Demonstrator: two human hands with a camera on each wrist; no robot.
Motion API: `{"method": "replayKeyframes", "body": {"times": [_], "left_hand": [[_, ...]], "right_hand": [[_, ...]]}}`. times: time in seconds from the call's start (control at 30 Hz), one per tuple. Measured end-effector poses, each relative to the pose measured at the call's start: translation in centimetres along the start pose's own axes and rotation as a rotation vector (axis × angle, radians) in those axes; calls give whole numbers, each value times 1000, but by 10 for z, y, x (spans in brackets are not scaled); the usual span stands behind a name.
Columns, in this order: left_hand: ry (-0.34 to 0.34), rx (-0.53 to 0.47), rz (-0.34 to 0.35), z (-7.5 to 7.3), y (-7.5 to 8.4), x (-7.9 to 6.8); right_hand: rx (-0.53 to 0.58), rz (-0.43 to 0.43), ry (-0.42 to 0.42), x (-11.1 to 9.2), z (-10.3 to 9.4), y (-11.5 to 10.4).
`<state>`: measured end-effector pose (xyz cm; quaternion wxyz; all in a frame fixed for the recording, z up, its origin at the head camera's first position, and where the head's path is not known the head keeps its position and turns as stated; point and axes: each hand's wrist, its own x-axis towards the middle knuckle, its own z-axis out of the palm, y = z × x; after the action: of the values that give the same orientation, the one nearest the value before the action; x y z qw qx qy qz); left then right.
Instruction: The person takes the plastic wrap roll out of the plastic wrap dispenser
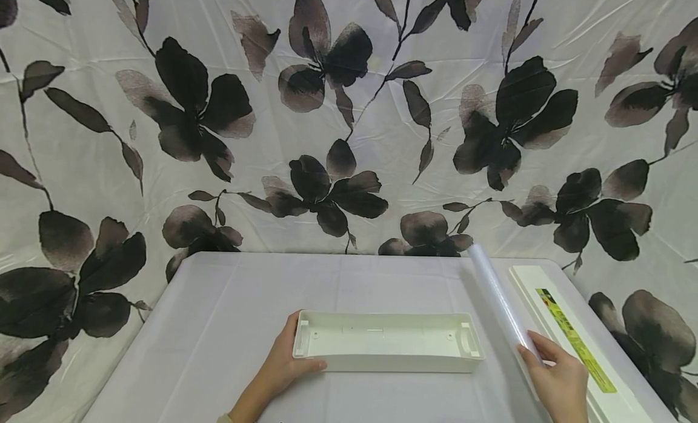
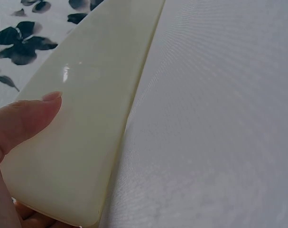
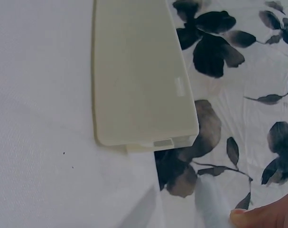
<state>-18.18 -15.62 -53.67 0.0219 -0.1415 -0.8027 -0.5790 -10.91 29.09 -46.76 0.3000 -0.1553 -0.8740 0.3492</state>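
Observation:
A long, shallow cream plastic box [image 1: 403, 363] stands on the table with its open top showing and a small fitting inside each end. My left hand [image 1: 280, 362] grips its left end, thumb on the front wall and fingers around the end. In the left wrist view the thumb [image 2: 34, 116] presses flat on the smooth wall. My right hand [image 1: 564, 374] holds the near part of a shiny roll of clear plastic wrap [image 1: 498, 299] between thumb and fingers. The roll's far end slants up and away, to the right of the box.
A long white lid [image 1: 526, 283] with a yellow-green label [image 1: 577, 341] lies along the table's right side, beside the roll. White cloth covers the table [image 1: 229, 314]. Behind the far edge hangs a floral curtain [image 1: 403, 126].

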Motion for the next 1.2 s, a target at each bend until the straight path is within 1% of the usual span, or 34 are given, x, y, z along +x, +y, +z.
{"method": "replayKeyframes", "body": {"times": [0.2,0.43,0.7,0.93,1.2], "left_hand": [[-1,-5,-11,-1,0,0],[-2,-9,-10,0,0,0],[-1,-9,-17,0,-1,0],[-3,-9,0,0,0,0],[0,-3,4,0,-1,0]], "right_hand": [[-34,28,-8,-1,1,4],[-87,80,-47,1,4,11],[-92,97,-50,2,10,20],[-107,114,-45,0,15,28],[-111,157,-85,0,17,31]]}}
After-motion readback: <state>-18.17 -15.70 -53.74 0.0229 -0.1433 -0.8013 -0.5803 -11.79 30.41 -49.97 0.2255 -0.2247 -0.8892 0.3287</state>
